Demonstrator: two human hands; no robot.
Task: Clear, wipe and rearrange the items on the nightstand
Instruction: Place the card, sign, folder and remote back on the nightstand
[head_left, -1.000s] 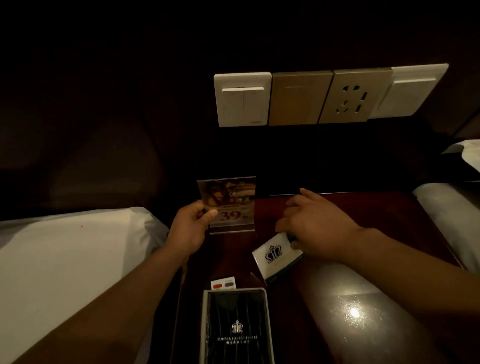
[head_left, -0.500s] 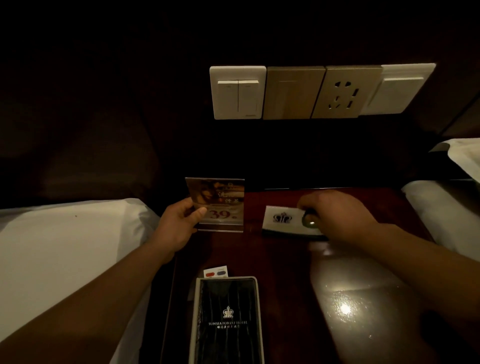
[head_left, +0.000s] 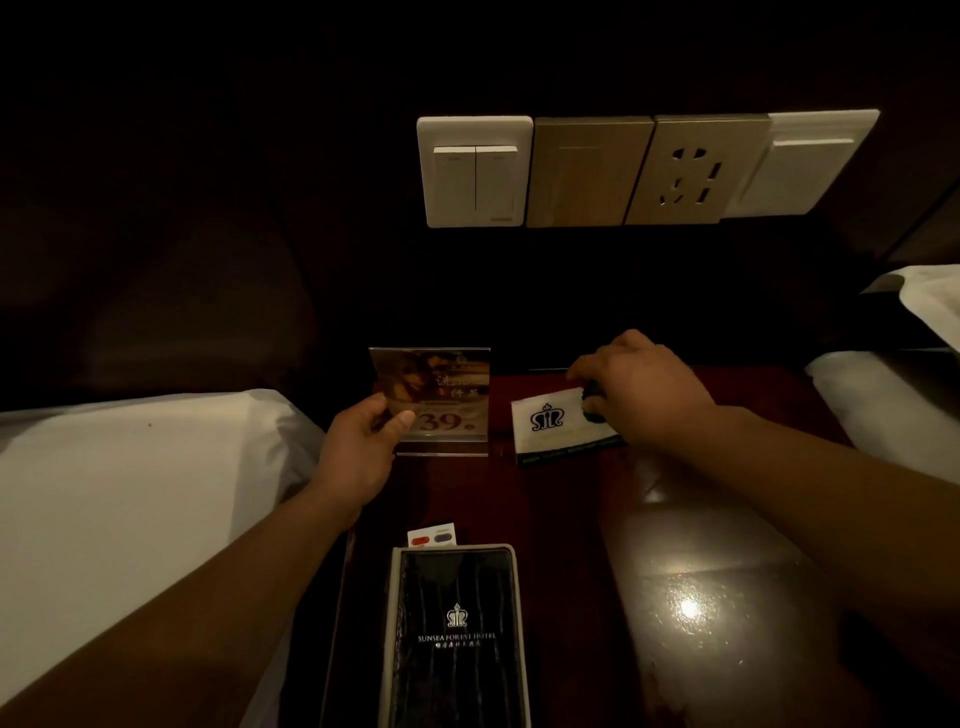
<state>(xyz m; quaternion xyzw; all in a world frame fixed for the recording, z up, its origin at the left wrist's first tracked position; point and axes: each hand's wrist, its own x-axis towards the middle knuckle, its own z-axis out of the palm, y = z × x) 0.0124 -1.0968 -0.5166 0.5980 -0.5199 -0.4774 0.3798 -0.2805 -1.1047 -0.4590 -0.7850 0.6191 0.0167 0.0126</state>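
Note:
A dark glossy wooden nightstand (head_left: 571, 545) fills the middle. My left hand (head_left: 358, 452) grips the left edge of a clear acrylic sign stand (head_left: 441, 400) printed with "39", which stands upright at the back left. My right hand (head_left: 644, 389) rests on a white box with a crown logo (head_left: 550, 423) at the back centre, fingers curled over its right end and a small dark object that I cannot identify. A black hotel folder (head_left: 457, 639) lies at the front, with a small white card with red and blue marks (head_left: 432, 535) just behind it.
White bed linen (head_left: 130, 493) lies to the left and another white bed (head_left: 893, 410) to the right. A row of wall switches and a socket (head_left: 634, 169) hangs on the dark panel above. A light glare shows on the nightstand's right front.
My right hand has moved the white logo box from the middle of the nightstand to the back, beside the sign stand. My left hand still holds the sign stand.

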